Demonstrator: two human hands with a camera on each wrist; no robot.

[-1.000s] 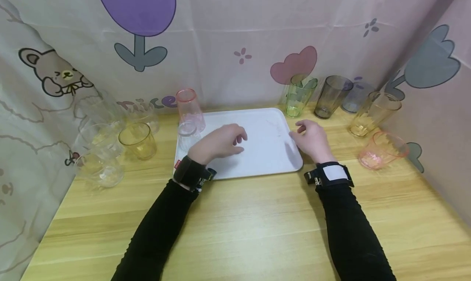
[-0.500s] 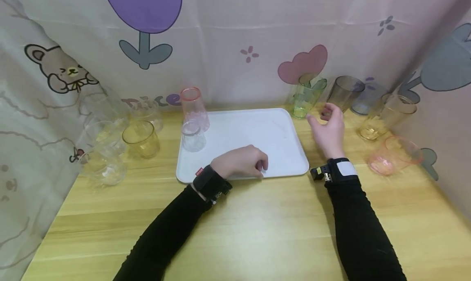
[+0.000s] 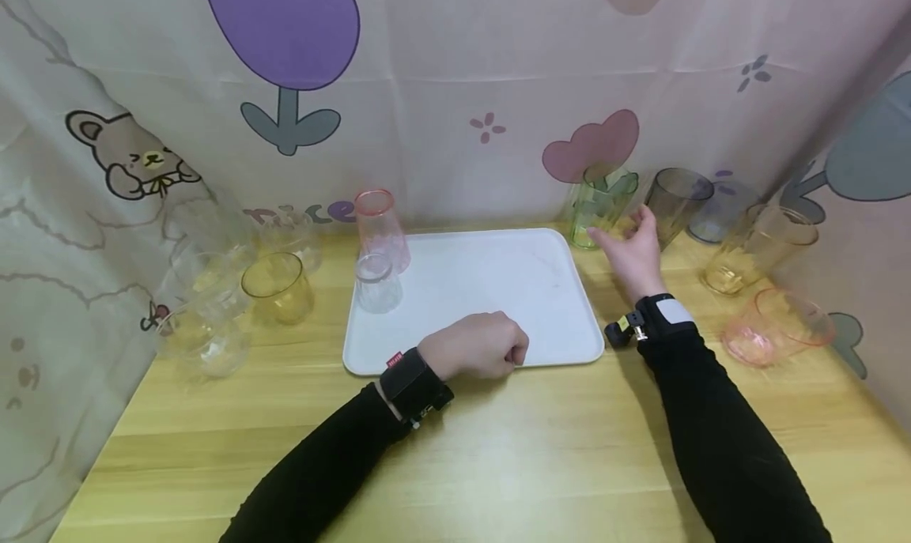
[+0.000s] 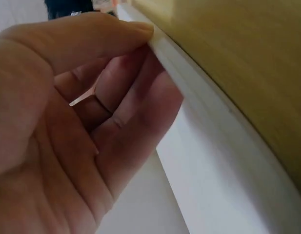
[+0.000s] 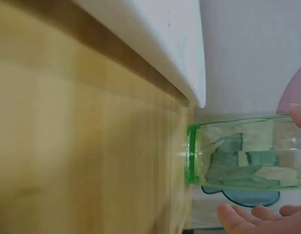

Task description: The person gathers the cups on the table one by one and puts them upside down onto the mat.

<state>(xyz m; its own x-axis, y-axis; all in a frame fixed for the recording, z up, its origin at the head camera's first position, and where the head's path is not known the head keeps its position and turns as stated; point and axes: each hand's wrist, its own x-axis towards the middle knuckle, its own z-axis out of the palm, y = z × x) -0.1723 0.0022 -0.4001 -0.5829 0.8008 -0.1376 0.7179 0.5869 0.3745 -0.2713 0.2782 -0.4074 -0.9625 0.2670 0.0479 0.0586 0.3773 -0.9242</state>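
Observation:
With thumb and curled fingers my left hand (image 3: 478,345) pinches the front rim of a white tray (image 3: 498,286), as the left wrist view shows at the rim (image 4: 204,97). My right hand (image 3: 636,254) is beside a green glass (image 3: 594,211) at the tray's back right corner. In the right wrist view the green glass (image 5: 243,153) stands upright on the table, between the thumb (image 5: 299,116) and the spread fingers (image 5: 267,220), with a gap on the finger side. On the tray's left part are a pink glass (image 3: 380,231) and a small clear glass (image 3: 379,286).
Right of the green glass stand a grey glass (image 3: 676,203), a bluish glass (image 3: 715,219), a tall amber glass (image 3: 754,250) and a low pink glass (image 3: 769,329). Left of the tray are an amber cup (image 3: 281,290) and several clear glasses (image 3: 213,345). A patterned curtain (image 3: 441,92) hangs behind.
My left hand has moved from over the tray to its front rim and taken hold there. My right hand has gone from the tray's right edge back to the green glass.

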